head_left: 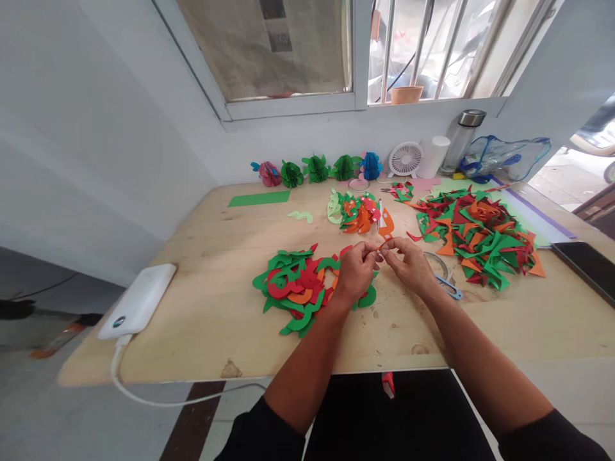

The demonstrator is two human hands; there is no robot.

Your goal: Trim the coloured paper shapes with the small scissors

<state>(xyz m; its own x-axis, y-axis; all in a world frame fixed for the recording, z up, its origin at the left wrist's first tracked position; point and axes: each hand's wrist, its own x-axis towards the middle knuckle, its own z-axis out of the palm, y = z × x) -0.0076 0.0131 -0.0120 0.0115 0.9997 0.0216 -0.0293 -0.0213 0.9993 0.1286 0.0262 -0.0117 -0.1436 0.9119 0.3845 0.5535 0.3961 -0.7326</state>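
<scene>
Fingertips of my left hand (358,270) and my right hand (408,261) meet over the middle of the wooden table (202,320). Both hands are closed in a pinch, and what lies between the fingertips is too small to make out. An orange paper cutout (386,224) shows just beyond them. Under and left of my left hand spreads a pile of green, red and orange cutouts (293,285). Blue-handled scissors (449,287) lie right of my right hand, near a roll of tape (436,261).
A scrap heap (480,234) covers the right side, beside a phone (586,266). Smaller cutouts (355,211) lie behind the hands. Folded paper figures (317,168), a fan (405,159) and a bottle (462,144) line the wall. A power bank (139,301) sits at the left edge.
</scene>
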